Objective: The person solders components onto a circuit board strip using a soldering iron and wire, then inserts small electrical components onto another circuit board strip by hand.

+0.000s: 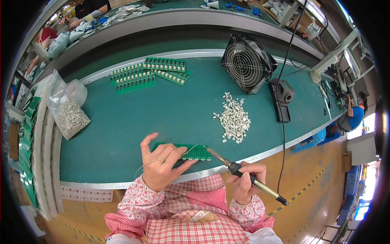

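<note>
On the green mat near the front edge lies a green circuit board (198,152), partly covered by my left hand (164,160). That hand pinches a thin solder wire (151,162) between thumb and fingers, its index finger raised; the wire's end reaches over the board. My right hand (248,183) is wrapped round a soldering iron (260,186) with a black and tan handle. The iron's tip (208,149) is at the board's right end, close to the wire; whether it touches cannot be made out. A loose pile of small white connectors (235,120) lies beyond the iron.
Several populated boards (134,77) lie at the back left. A bag of white parts (71,116) and a clear roll (76,92) sit at the left. A black fan (246,63) and an iron stand (282,97) are at the back right; a black cable (283,154) hangs down.
</note>
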Action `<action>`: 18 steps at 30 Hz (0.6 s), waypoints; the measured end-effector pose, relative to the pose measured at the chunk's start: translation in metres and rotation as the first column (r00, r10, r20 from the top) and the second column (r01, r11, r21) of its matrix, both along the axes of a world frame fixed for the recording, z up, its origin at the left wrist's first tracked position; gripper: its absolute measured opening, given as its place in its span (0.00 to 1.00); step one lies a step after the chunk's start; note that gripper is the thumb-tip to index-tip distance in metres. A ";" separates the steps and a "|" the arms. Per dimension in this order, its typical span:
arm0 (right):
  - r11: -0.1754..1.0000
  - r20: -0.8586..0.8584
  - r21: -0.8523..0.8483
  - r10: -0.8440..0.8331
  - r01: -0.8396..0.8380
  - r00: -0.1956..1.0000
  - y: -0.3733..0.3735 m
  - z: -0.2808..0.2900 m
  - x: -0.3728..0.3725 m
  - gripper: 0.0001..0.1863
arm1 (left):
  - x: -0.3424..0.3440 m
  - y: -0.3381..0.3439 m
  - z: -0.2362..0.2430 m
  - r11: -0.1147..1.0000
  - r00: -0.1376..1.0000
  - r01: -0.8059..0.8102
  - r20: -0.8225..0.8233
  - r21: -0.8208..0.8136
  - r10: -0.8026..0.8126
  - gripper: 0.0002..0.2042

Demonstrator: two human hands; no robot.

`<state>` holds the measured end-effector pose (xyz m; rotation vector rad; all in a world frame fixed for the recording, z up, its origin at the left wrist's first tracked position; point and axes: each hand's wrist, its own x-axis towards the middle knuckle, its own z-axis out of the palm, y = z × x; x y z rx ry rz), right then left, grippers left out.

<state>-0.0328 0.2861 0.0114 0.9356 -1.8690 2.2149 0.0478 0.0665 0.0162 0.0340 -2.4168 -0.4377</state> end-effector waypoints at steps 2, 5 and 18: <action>0.999 -0.048 0.001 0.046 -0.046 0.998 -0.001 0.003 -0.001 0.10 | 0.001 0.000 -0.001 1.000 1.000 -0.004 0.010 0.014 0.004 0.18; 0.994 -0.070 -0.004 0.108 -0.108 0.992 -0.005 0.005 -0.004 0.09 | 0.002 0.000 -0.002 1.000 1.000 -0.001 0.012 0.025 0.001 0.19; 0.996 -0.075 0.001 0.086 -0.086 0.993 -0.011 0.011 -0.004 0.07 | 0.002 -0.001 -0.006 1.000 1.000 0.012 -0.010 -0.015 -0.012 0.19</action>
